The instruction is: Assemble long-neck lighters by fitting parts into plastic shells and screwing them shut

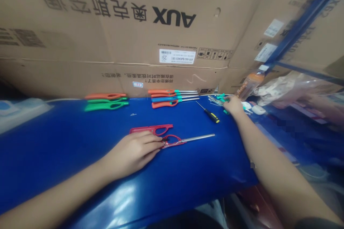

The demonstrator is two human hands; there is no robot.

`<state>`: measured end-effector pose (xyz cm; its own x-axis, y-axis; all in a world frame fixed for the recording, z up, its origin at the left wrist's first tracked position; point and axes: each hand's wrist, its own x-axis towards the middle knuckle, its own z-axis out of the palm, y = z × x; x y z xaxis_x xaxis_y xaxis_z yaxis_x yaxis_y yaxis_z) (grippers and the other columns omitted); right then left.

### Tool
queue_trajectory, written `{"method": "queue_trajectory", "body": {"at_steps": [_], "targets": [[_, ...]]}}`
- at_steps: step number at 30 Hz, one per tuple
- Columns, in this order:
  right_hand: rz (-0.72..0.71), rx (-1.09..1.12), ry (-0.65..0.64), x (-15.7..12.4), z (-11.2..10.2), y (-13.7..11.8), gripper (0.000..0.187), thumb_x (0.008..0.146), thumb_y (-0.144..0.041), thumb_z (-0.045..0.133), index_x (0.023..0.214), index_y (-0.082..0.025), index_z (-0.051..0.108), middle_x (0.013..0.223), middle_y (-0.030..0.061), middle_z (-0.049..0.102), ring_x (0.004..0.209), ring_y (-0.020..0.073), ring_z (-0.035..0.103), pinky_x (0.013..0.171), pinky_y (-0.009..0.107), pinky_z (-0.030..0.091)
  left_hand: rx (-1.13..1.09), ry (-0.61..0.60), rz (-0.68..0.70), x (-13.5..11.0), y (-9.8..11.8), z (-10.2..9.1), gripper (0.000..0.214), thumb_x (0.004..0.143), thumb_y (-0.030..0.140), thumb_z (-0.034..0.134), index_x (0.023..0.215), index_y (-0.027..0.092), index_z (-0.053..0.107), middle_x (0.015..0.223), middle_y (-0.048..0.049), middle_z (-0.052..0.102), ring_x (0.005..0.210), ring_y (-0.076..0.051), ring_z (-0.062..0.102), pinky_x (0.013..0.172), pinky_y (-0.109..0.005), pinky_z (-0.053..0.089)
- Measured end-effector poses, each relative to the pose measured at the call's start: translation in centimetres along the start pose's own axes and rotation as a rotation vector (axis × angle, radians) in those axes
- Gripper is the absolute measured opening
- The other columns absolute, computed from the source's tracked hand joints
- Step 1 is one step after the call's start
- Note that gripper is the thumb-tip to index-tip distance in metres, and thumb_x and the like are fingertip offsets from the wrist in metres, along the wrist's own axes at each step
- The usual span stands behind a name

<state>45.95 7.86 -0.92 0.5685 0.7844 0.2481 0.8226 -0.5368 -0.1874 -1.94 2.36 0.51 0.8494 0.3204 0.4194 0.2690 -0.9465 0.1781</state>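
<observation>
My left hand (138, 150) is closed around the handle end of a red long-nosed lighter (176, 140), its silver tube pointing right. The covered end of the lighter is hidden under my fingers. Just behind that hand lies a red lighter shell (145, 128) with a trigger loop. My right hand (233, 106) reaches to the back right, fingers bent together at a pile of small teal plastic parts (220, 97) and thin metal pieces. What those fingers grip is too small to make out. A black and yellow screwdriver (211, 116) lies left of the right hand.
Several assembled lighters (163, 98) lie in a row by the cardboard wall (120, 50). Orange and green handle shells (107, 105) rest farther left. An orange drink bottle (249, 85), white pieces (258, 110) and a plastic bag (282, 87) are at the right. Another person's arm (319, 105) shows there.
</observation>
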Motion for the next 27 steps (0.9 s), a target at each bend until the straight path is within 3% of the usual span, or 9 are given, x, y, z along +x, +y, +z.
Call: {"method": "queue_trajectory", "body": {"at_steps": [5, 27], "targets": [[0.008, -0.005, 0.052, 0.05, 0.26, 0.23, 0.037, 0.097, -0.037, 0.063, 0.129, -0.017, 0.06, 0.13, 0.0103, 0.062, 0.11, 0.0238, 0.064, 0.092, 0.046, 0.056, -0.011, -0.01, -0.006, -0.15, -0.02, 0.03, 0.028, 0.101, 0.023, 0.054, 0.122, 0.028, 0.071, 0.117, -0.0015, 0.076, 0.105, -0.019, 0.072, 0.092, -0.034, 0.06], [0.009, 0.096, 0.056, 0.39, 0.92, 0.75, 0.037, 0.098, -0.037, 0.062, 0.128, -0.017, 0.06, 0.129, 0.0101, 0.062, 0.109, 0.0233, 0.064, 0.092, 0.045, 0.057, -0.043, -0.024, -0.014, -0.08, -0.28, 0.08, 0.028, 0.099, 0.02, 0.056, 0.119, 0.027, 0.074, 0.117, -0.0033, 0.075, 0.106, -0.018, 0.072, 0.095, -0.031, 0.059]]}}
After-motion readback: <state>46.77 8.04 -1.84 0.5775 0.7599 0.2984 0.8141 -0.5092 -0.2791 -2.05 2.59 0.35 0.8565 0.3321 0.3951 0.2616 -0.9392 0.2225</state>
